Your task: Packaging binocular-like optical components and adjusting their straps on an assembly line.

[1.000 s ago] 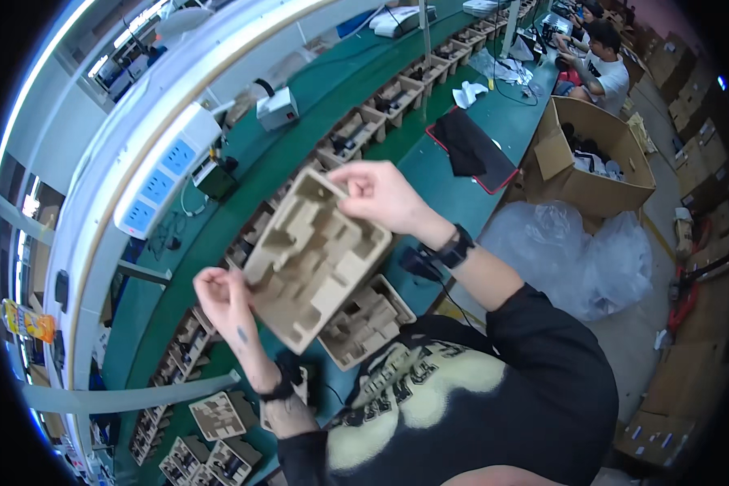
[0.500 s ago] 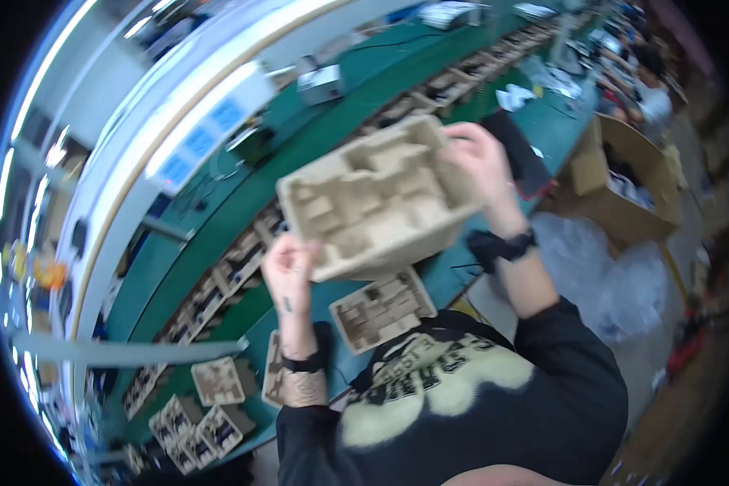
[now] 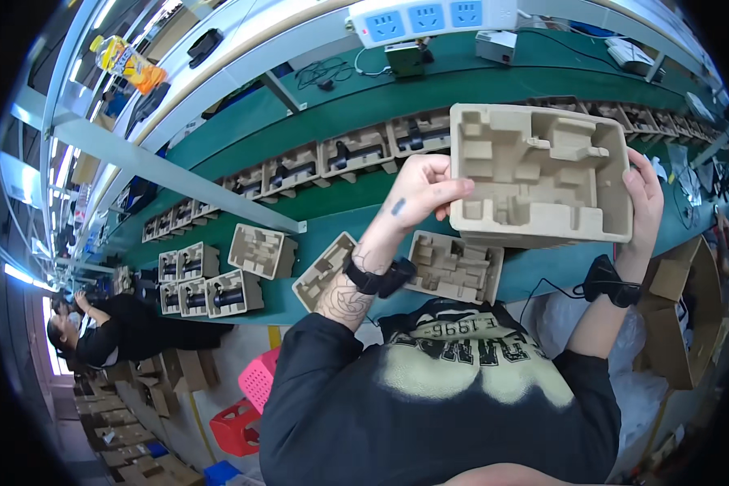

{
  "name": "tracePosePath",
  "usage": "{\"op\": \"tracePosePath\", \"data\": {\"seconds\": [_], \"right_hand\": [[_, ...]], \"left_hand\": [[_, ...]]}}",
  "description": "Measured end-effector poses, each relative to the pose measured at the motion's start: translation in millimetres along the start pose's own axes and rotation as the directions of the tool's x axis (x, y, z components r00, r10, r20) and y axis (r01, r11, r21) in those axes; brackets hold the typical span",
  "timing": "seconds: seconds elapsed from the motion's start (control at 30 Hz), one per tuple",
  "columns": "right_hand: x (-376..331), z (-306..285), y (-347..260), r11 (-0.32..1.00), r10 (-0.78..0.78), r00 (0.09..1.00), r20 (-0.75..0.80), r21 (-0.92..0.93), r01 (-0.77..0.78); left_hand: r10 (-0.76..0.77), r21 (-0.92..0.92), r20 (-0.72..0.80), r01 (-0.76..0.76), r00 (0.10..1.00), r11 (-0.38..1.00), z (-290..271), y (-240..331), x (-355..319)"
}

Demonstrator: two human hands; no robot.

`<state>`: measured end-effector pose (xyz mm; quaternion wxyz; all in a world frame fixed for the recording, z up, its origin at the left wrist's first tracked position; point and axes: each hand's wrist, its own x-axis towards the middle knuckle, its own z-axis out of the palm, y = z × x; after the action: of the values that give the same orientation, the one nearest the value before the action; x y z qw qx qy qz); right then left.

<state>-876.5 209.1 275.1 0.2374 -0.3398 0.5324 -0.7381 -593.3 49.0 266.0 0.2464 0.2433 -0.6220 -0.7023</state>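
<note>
A brown molded pulp tray (image 3: 543, 174) with shaped hollows is held up above the green bench between my two hands. My left hand (image 3: 423, 190) pinches its left edge, thumb over the rim. At the right end, my right hand (image 3: 643, 198) wraps its fingers round the rim. No part lies in the hollows that I can see. Below it, near the bench's front edge, lies a second pulp tray (image 3: 455, 267). Another pulp tray (image 3: 324, 271) sits partly hidden behind my left forearm.
A row of pulp trays with black parts (image 3: 352, 154) runs along the green bench (image 3: 316, 212). Filled trays (image 3: 225, 293) stand at the left beside an unfilled tray (image 3: 259, 251). A metal post (image 3: 178, 182) crosses there. A cardboard box (image 3: 680, 308) is at right, a person (image 3: 97, 324) far left.
My view has swung toward the left, bringing the row of filled trays and another person into sight. Both hands still hold the pulp tray, which now appears farther right and more level.
</note>
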Motion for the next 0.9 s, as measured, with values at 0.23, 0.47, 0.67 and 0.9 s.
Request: {"op": "tracePosePath", "data": {"seconds": [0.23,0.47,0.67,0.9], "right_hand": [[16,2,-31,0.997,-0.070,0.997,0.030,0.044,0.069],[14,29,-28,0.995,-0.025,0.960,0.278,0.102,-0.003],[-58,84,-47,0.985,-0.158,0.968,0.194,0.096,0.141],[-138,120,50,0.923,-0.159,0.738,0.656,-0.167,0.347]], "left_hand": [[0.093,0.144,-0.002,-0.091,0.996,0.985,4,43,5],[0.147,-0.184,-0.192,-0.182,0.970,0.966,-22,11,3],[0.554,0.304,-0.197,-0.487,0.809,0.819,-39,44,-110],[0.311,0.481,-0.771,0.188,0.556,0.856,-69,-58,-188]]}}
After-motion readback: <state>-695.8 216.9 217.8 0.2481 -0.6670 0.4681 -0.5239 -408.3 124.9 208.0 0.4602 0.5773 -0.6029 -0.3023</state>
